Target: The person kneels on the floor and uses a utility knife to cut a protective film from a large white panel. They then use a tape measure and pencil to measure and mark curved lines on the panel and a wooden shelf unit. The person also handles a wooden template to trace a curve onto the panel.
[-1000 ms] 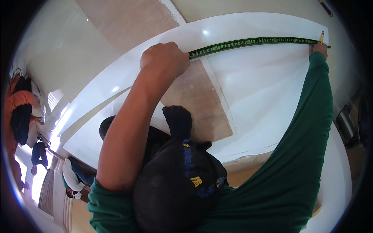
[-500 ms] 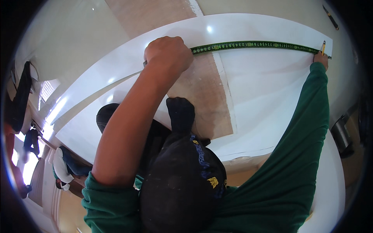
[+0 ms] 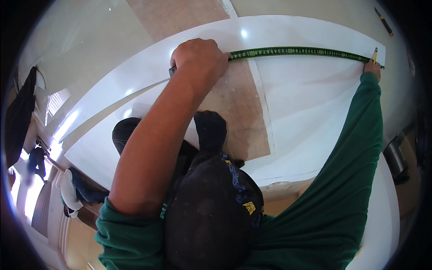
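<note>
A green-and-black tape measure (image 3: 288, 52) lies drawn out across a long white sheet (image 3: 306, 31) with a curved far edge. My left hand (image 3: 200, 58) is closed around the tape's case at the left, and only a dark corner of the case shows beyond the fingers. Far to the right, my right hand (image 3: 372, 70) presses at the tape's end near the sheet's right edge. A yellow pencil (image 3: 375, 56) stands up out of its closed fingers. How those fingers hold the tape end is too small to make out.
A utility knife (image 3: 383, 21) lies on the floor beyond the sheet at the upper right. Brown board (image 3: 247, 121) lies in the middle, by my dark-socked foot (image 3: 210, 128). Another person (image 3: 74, 191) is at the lower left. A dark cylinder (image 3: 397, 159) is at the right.
My left hand has shifted slightly right and away from me, covering a little more of the tape's left end. The right hand stays at the tape's end.
</note>
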`<move>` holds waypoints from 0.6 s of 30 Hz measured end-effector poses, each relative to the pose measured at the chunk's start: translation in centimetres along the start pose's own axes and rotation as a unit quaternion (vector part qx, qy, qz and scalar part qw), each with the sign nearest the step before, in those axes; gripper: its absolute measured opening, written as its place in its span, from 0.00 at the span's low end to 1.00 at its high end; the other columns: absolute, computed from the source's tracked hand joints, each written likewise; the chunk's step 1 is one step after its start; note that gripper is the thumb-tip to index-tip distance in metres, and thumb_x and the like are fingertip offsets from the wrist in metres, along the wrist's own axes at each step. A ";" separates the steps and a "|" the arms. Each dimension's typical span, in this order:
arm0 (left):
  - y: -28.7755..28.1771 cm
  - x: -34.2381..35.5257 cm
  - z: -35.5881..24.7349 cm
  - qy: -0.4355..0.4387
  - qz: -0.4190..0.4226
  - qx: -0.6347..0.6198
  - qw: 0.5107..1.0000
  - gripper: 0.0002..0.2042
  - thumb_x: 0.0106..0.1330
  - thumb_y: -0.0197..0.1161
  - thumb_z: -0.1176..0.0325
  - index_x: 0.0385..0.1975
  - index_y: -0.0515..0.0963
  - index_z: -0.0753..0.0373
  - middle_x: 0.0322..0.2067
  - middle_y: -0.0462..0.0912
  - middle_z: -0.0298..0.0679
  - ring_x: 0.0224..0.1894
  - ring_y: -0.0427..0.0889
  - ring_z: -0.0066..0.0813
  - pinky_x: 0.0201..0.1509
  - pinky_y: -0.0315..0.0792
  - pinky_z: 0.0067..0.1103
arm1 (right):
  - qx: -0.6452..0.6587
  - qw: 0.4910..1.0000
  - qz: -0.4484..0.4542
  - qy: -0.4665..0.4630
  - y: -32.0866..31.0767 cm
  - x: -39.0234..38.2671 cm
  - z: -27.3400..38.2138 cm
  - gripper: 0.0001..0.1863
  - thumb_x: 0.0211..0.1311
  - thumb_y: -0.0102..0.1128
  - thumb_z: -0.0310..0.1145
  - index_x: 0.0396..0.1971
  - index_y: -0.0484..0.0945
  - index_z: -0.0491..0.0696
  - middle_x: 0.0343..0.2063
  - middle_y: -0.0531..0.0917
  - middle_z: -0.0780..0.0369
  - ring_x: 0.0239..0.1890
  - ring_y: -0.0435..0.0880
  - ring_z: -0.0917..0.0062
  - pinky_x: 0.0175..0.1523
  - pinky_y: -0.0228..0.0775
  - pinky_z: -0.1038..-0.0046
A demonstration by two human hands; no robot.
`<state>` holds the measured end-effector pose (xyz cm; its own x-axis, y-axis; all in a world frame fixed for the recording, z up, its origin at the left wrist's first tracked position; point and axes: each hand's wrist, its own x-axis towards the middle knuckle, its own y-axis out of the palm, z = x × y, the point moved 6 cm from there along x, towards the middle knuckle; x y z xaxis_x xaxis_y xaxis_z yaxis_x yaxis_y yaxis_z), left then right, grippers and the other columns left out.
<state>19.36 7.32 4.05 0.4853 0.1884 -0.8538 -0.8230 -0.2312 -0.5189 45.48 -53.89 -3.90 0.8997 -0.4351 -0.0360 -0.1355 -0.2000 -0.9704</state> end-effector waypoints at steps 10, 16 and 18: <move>0.1 0.3 -0.2 -0.010 0.000 -0.004 1.000 0.25 0.66 0.51 0.45 0.39 0.83 0.63 0.38 0.85 0.44 0.45 0.82 0.39 0.50 0.73 0.30 | 0.009 1.000 0.011 0.001 -0.3 -0.2 0.3 0.25 0.61 0.51 0.49 0.48 0.74 0.42 0.44 0.82 0.48 0.49 0.80 0.55 0.56 0.68 0.59; -0.3 0.6 -0.2 -0.015 0.014 0.011 1.000 0.24 0.65 0.52 0.45 0.37 0.83 0.62 0.37 0.85 0.43 0.44 0.82 0.38 0.49 0.74 0.30 | 0.001 0.999 0.036 -0.007 -0.8 -0.5 0.9 0.25 0.60 0.51 0.48 0.47 0.76 0.43 0.45 0.81 0.50 0.50 0.79 0.55 0.56 0.68 0.59; -0.2 0.7 -0.3 -0.013 0.039 0.010 0.999 0.24 0.65 0.52 0.46 0.36 0.83 0.62 0.35 0.85 0.42 0.44 0.82 0.38 0.48 0.74 0.29 | 0.009 1.000 0.021 0.001 -1.1 -0.6 0.8 0.24 0.59 0.52 0.48 0.46 0.78 0.43 0.46 0.81 0.51 0.50 0.79 0.55 0.56 0.69 0.59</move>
<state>19.92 7.18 3.56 0.4122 0.1950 -0.8900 -0.8635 -0.2277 -0.4499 45.45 -52.67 -2.99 0.8922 -0.4451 -0.0772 -0.1662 -0.1646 -0.9722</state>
